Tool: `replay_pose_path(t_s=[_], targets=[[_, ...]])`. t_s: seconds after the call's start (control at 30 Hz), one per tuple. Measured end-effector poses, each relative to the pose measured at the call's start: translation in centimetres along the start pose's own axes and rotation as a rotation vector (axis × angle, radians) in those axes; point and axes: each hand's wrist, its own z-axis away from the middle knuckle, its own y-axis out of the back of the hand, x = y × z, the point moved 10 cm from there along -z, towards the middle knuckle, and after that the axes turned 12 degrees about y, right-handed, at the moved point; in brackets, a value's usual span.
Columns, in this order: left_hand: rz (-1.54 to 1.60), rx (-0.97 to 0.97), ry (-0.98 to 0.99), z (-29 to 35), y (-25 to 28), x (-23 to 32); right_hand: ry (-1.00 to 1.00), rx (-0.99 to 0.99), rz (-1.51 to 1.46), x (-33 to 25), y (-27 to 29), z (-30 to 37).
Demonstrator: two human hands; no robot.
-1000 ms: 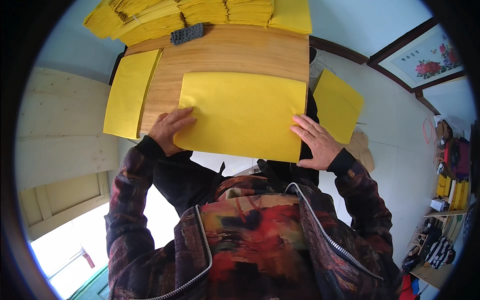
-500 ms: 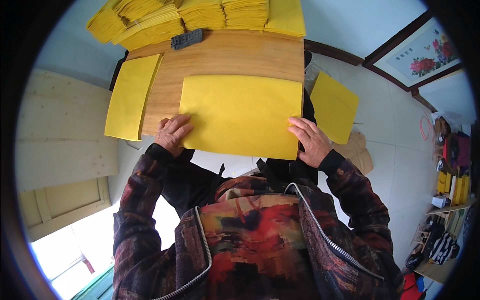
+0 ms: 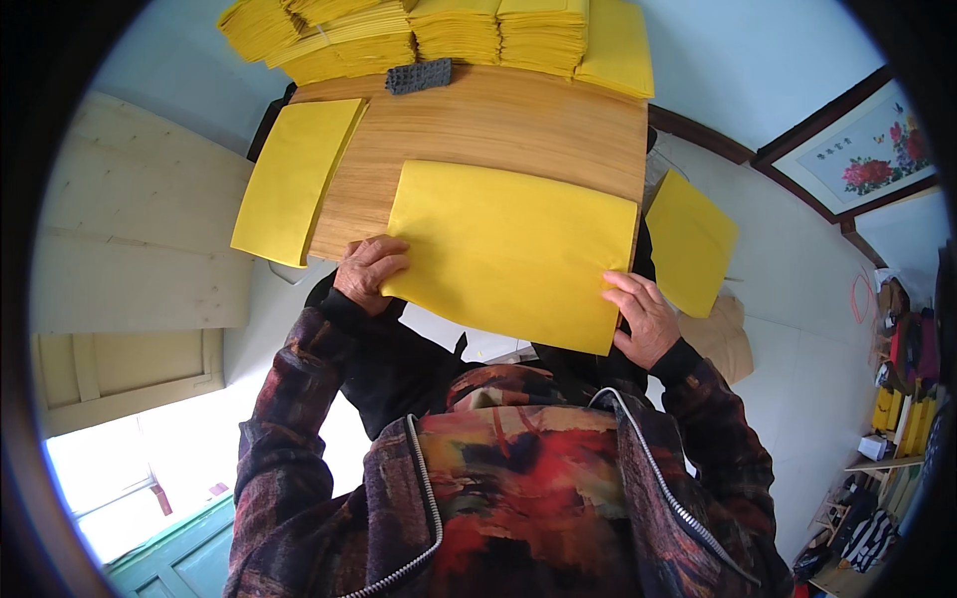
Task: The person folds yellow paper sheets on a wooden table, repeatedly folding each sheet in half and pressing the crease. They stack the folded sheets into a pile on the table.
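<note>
- Currently, the left hand grips the yellow sheet by its left edge.
- Likewise, the right hand grips its right edge.
- It overhangs the near side of the wooden table.

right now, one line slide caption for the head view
Left hand and right hand hold opposite ends of a yellow sheet at a wooden table, yellow stacks along its far edge.

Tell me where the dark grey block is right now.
In the head view, the dark grey block lies toward the back of the table, left of centre, just in front of the yellow stacks.
</note>
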Motion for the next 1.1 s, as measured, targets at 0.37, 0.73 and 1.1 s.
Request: replay_pose_path(t_s=[0.37, 0.73, 1.1], targets=[[0.218, -0.033, 0.167, -2.1, 1.2, -2.0, -0.051, 0.108, -0.143, 1.0, 0.7, -0.1], [0.703, -0.189, 0.682, -4.1, -3.1, -8.2, -0.505, 0.326, -0.518, 5.9, -0.2, 0.8], [0.392, -0.041, 0.698, -3.9, -2.4, -8.9, -0.757, 0.444, -0.415, 7.8, -1.6, 1.4]])
